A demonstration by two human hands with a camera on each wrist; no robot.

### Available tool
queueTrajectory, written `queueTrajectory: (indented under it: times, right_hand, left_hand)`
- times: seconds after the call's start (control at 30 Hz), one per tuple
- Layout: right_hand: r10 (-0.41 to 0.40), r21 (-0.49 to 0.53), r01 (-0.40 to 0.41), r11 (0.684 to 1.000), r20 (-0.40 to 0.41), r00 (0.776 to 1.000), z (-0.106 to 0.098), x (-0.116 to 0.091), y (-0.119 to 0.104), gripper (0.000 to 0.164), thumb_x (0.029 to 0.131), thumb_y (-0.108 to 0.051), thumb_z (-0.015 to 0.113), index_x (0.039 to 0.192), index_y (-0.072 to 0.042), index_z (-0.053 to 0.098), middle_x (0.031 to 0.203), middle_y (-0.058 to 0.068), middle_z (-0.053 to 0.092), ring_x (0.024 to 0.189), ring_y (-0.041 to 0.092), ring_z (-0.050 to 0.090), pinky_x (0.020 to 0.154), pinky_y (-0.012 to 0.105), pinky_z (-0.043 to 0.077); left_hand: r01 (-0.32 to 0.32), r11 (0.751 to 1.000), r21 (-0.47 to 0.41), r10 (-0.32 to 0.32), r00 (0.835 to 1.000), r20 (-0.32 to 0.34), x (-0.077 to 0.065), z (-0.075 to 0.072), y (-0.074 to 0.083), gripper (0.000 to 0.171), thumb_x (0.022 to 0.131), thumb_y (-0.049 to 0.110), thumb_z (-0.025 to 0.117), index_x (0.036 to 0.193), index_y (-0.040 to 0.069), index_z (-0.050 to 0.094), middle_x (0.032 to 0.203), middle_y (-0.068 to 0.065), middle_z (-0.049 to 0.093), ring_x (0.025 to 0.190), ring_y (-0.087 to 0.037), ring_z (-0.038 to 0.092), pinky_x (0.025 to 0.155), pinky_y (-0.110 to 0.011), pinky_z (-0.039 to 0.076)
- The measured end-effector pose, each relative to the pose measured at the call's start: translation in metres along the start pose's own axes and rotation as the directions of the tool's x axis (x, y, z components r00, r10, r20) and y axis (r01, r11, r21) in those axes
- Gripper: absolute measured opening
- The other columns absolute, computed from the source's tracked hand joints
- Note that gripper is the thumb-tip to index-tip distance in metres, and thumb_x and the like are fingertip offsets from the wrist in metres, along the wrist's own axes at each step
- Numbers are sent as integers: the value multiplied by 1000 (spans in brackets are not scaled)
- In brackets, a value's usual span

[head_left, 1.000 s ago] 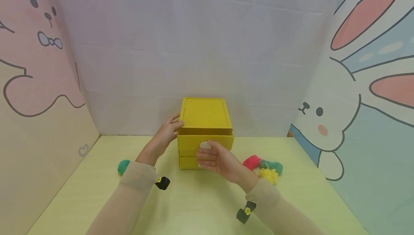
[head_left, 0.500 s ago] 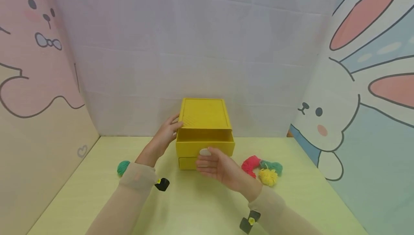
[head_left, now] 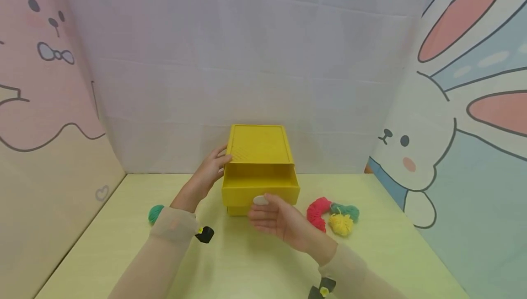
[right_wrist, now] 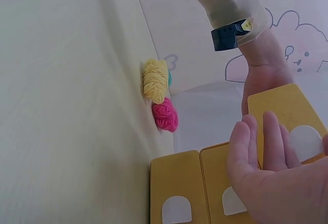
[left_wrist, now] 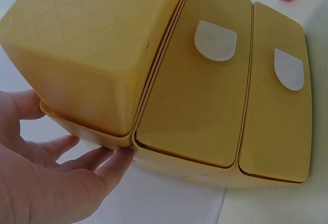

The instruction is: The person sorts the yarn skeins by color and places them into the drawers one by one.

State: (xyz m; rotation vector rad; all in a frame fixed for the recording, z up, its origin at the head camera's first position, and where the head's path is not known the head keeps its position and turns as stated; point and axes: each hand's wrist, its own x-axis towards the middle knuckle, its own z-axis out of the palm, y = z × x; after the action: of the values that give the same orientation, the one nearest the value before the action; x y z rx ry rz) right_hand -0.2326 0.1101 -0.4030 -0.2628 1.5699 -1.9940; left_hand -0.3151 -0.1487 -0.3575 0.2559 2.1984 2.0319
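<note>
On the worktop, by the back wall, the yellow cabinet had its top drawer partly out and two lower drawers closed, left hand spread against its side, right hand pinching the white handle, yarn bundles outside.

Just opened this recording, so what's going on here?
A person is handling a yellow drawer cabinet. The right hand is at the white tab of the top drawer, which stands partly out. The left hand rests against the cabinet's left side. The middle drawer and bottom drawer are closed. Reddish-pink yarn, green yarn and yellow yarn lie to the right.
</note>
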Motion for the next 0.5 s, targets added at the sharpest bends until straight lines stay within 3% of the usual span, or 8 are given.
queueTrajectory:
  times: [0.5]
  right_hand:
    - [5, 11, -6, 1000, 26, 1000, 4, -15, 5, 71, 110, -51, 52, 148, 8, 54, 135, 17, 71, 127, 33, 68, 111, 42, 53]
  left_hand:
    - [-2, 1000, 3, 2, 1000, -1, -7, 3, 0, 68, 113, 34, 50, 171, 21, 17, 174, -12, 20, 160, -36, 25, 130, -57, 20]
